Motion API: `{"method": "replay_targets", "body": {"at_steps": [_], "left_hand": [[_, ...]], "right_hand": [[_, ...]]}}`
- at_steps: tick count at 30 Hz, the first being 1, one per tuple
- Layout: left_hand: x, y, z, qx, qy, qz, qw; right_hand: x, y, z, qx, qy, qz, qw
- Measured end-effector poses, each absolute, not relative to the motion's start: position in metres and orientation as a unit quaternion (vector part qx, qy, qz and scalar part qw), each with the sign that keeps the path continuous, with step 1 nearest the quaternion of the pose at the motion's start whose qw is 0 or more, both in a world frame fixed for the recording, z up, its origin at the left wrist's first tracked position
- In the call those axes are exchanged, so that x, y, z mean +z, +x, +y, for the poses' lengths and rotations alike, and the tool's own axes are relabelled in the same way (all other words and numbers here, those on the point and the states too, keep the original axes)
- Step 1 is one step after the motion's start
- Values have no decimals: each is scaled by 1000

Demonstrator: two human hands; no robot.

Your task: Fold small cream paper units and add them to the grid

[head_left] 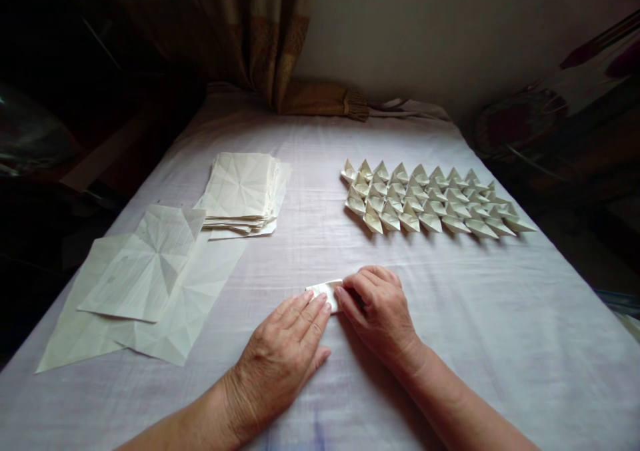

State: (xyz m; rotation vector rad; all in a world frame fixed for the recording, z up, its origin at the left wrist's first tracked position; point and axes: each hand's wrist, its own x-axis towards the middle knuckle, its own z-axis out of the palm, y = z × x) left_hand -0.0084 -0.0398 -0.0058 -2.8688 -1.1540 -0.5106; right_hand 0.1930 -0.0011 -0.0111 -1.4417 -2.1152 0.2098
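Note:
A small folded piece of white paper [325,291] lies on the cloth-covered surface between my hands. My left hand [287,344] rests flat, its fingertips pressing on the paper's left and near part, the thumb apart. My right hand [383,311] is closed at the paper's right end, thumb and curled fingers pinching its edge. The fingertips cover part of the paper, so its exact folds cannot be made out. Beyond my right hand stand several rows of small folded paper boats [433,201].
A stack of creased paper squares [240,187] sits at the back left. Several loose creased sheets [155,264] overlap nearer on the left. The surface wears a pale cloth [480,344]. A brown curtain [273,44] hangs down to its far edge.

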Motion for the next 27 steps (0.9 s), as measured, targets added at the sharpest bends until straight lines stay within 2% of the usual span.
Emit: {"method": "replay_targets", "body": {"at_steps": [27], "left_hand": [[-5, -6, -40, -162, -912, -377, 13]], "right_hand": [[-9, 194, 0, 100, -535, -787, 292]]}}
